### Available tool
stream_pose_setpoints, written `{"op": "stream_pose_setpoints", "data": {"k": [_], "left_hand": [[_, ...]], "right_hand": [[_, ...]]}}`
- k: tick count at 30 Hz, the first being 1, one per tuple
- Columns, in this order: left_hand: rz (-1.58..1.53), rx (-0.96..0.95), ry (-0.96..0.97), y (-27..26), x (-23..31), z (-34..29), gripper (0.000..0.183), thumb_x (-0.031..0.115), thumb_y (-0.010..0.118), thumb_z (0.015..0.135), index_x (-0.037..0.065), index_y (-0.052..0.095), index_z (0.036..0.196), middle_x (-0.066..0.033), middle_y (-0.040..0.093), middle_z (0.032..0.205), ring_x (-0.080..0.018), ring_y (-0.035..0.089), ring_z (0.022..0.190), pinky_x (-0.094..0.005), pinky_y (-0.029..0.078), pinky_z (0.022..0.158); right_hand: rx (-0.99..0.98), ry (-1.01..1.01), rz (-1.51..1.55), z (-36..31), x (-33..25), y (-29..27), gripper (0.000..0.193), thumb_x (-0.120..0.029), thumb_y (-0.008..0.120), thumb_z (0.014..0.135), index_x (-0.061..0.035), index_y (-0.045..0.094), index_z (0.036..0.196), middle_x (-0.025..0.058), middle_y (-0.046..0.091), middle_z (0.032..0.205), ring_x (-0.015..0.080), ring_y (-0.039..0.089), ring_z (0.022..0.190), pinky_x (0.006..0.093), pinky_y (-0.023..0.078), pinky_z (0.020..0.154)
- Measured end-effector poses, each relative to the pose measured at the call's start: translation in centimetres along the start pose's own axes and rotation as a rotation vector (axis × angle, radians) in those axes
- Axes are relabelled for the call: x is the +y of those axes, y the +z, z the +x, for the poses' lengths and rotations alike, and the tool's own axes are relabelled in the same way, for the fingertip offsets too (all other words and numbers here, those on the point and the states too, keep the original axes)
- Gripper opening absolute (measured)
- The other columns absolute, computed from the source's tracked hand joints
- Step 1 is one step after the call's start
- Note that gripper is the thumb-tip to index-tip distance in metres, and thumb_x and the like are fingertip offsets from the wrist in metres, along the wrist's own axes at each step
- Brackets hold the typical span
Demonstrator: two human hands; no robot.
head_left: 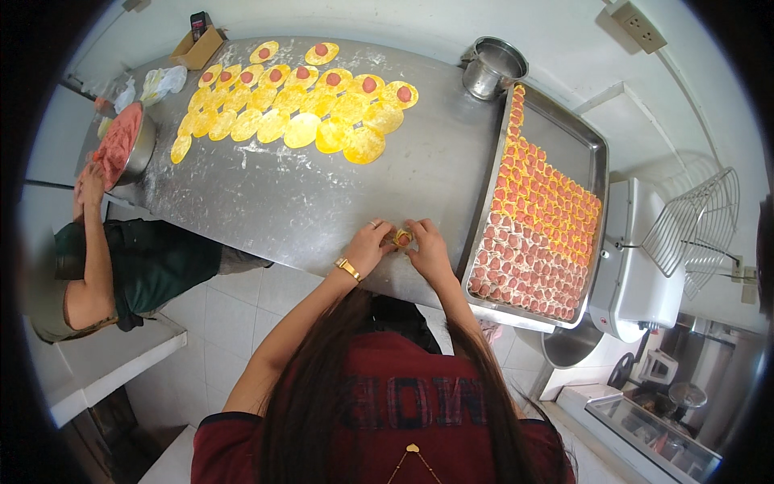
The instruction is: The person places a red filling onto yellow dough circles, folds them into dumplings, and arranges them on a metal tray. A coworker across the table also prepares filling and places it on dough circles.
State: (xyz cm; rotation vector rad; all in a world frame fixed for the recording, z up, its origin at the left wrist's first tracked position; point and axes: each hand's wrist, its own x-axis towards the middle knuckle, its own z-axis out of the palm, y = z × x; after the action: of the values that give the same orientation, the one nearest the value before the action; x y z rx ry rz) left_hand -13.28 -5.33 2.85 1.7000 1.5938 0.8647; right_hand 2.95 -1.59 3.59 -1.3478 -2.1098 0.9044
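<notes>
An open-topped dumpling (403, 239), a yellow wrapper around pink filling, is between my two hands near the table's front edge. My left hand (374, 244), with a gold watch at the wrist, has its fingers closed on the dumpling's left side. From the other side, my right hand (428, 248) pinches it. Round yellow wrappers (301, 129) lie in overlapping rows at the far left. Balls of pink filling (334, 79) top those in the back rows. A metal tray (477, 234) to the right holds rows of formed dumplings (536, 242), some with yellow wrappers and some with paler ones.
Floury streaks mark the steel table (306, 206). At the left edge, a co-worker's hand (91, 179) touches pink meat filling (121, 143) in a metal bowl (144, 149). A metal pot (493, 69) stands behind the tray. A white machine with a wire guard (692, 222) stands right.
</notes>
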Motion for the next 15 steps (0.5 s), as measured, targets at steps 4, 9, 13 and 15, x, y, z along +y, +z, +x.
{"op": "stream_pose_setpoints", "data": {"k": [4,9,13,15], "left_hand": [[0.011,-0.018,-0.029,0.1,-0.1,0.2,0.02,0.006,0.068,0.074,0.003,0.06,0.092,-0.0137,0.063,0.088,-0.0301,0.063,0.081,-0.0366,0.051,0.072],[-0.12,-0.017,-0.123,0.5,-0.4,0.7,0.021,0.003,0.068,0.074,0.002,0.059,0.093,-0.0134,0.065,0.088,-0.0273,0.066,0.081,-0.0335,0.053,0.071],[-0.186,-0.01,-0.098,0.4,-0.8,0.8,0.022,0.001,0.069,0.072,0.001,0.058,0.092,-0.0133,0.064,0.086,-0.0275,0.065,0.081,-0.034,0.053,0.071],[-0.195,-0.003,-0.075,0.4,-0.9,0.7,0.023,0.0,0.069,0.072,0.001,0.059,0.092,-0.0132,0.064,0.086,-0.027,0.065,0.081,-0.0335,0.053,0.071]], "right_hand": [[0.006,0.095,0.083,-0.2,0.2,1.0,0.023,-0.002,0.062,0.073,-0.0017,0.064,0.096,0.0152,0.059,0.09,0.0361,0.06,0.081,0.0416,0.048,0.071],[0.018,-0.009,0.073,0.7,0.4,1.0,0.03,0.007,0.065,0.066,-0.001,0.065,0.095,0.0135,0.06,0.092,0.0281,0.064,0.078,0.0331,0.053,0.067],[0.044,-0.003,0.096,0.3,0.1,0.1,0.027,0.002,0.063,0.07,-0.0057,0.064,0.096,0.0149,0.059,0.09,0.0358,0.059,0.082,0.0406,0.048,0.071],[-0.036,0.041,0.063,0.2,-0.3,0.2,0.031,0.004,0.062,0.069,-0.0059,0.063,0.099,0.0154,0.058,0.093,0.0357,0.059,0.084,0.0401,0.048,0.073]]}}
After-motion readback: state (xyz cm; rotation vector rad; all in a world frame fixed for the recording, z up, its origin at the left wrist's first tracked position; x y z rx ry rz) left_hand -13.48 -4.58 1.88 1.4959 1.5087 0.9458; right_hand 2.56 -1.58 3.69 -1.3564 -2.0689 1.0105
